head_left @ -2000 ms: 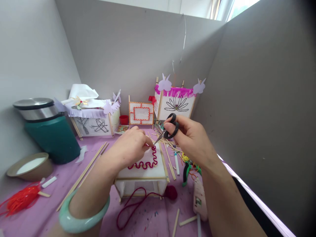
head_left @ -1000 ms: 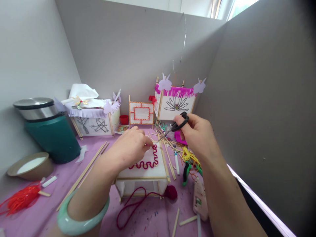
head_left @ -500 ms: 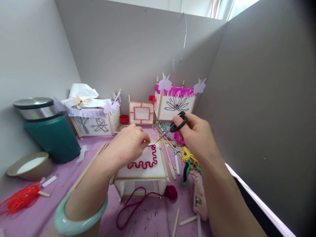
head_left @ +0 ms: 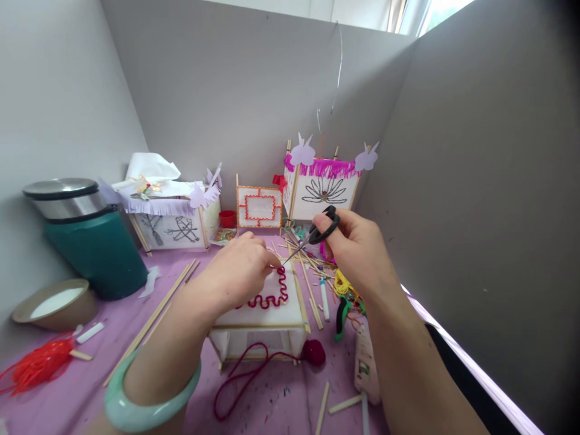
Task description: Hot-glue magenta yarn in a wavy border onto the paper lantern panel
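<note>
My left hand [head_left: 235,272] pinches the far end of a wavy red cord [head_left: 272,295] glued on the white top of a small stick-framed lantern box [head_left: 265,329]. My right hand [head_left: 360,251] holds black-handled scissors [head_left: 312,235], blades pointing down-left with their tip just beside my left fingertips at the cord's end. More red cord [head_left: 240,377] trails from the box to a small ball [head_left: 314,352] on the purple table [head_left: 67,393]. A pale green bangle [head_left: 145,396] sits on my left wrist.
Two decorated lanterns [head_left: 170,211] [head_left: 321,187] and a framed panel [head_left: 259,207] stand at the back. A green bin [head_left: 88,238], bowl [head_left: 54,305] and orange string [head_left: 38,365] lie left. Sticks, a marker [head_left: 324,299], green pliers [head_left: 343,314] and glue gun [head_left: 366,365] lie right.
My right hand drew the scissors back to the right, then brought the blade tip in again to the cord's end. My left hand lifted slightly and settled back on the cord.
</note>
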`<control>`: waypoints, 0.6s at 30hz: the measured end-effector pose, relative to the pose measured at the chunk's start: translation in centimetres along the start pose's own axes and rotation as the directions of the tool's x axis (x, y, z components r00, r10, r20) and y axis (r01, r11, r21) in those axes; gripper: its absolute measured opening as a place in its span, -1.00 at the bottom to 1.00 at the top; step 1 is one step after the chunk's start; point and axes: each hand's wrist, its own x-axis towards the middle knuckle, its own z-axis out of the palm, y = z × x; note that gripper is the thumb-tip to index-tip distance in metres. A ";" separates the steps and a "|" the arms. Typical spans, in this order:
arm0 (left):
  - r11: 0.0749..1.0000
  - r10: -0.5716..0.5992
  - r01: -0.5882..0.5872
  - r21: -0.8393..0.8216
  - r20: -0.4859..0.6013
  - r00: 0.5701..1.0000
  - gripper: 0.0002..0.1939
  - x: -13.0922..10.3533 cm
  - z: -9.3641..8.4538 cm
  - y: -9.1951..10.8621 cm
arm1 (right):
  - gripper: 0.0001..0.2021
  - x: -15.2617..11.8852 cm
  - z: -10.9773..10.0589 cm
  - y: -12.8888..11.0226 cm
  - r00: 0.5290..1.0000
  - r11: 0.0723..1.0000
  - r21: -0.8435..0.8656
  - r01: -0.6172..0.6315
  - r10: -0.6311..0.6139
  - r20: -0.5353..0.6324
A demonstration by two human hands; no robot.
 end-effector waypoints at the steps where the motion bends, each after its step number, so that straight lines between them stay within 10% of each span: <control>1: 1.000 0.006 -0.006 0.004 0.001 1.000 -0.64 0.0 0.1 0.0 | -0.69 0.0 0.0 0.0 1.000 1.000 0.002 -0.001 0.001 0.000; 18: 1.000 0.005 -0.005 0.024 0.012 1.000 -0.66 -0.1 0.0 0.1 | -0.67 0.6 -0.1 1.1 0.990 0.988 0.118 -0.097 0.108 -0.089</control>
